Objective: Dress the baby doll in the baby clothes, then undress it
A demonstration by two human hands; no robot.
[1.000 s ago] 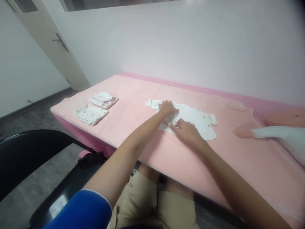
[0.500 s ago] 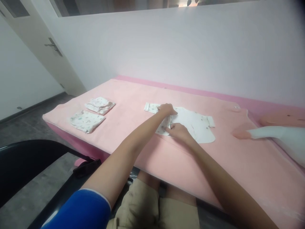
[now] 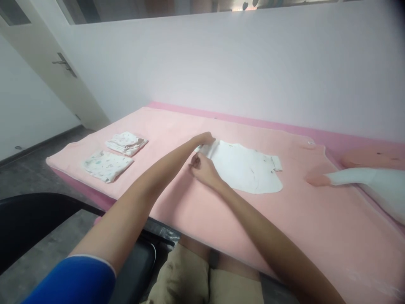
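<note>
A small white baby top (image 3: 245, 166) lies spread on the pink cloth, its plain side up and one short sleeve pointing right. My left hand (image 3: 205, 137) is at the top's far left part, fingers bent down onto the fabric and partly hidden. Closer to me, my right hand (image 3: 204, 166) pinches the left edge of the same top with curled fingers. Between the two hands a strip of the fabric shows, and my forearms cover some of what lies left of it.
Two folded printed garments, one nearer (image 3: 107, 166) and one farther (image 3: 126, 142), lie at the left of the pink cloth (image 3: 253, 223). A white and orange plush-like thing (image 3: 373, 179) rests at the right. A black chair (image 3: 38, 228) stands at the lower left; a white wall backs the table.
Both hands have moved left with the top's printed front part, which has been turned away from its middle. More of the plain white inside now shows. The view has shifted slightly.
</note>
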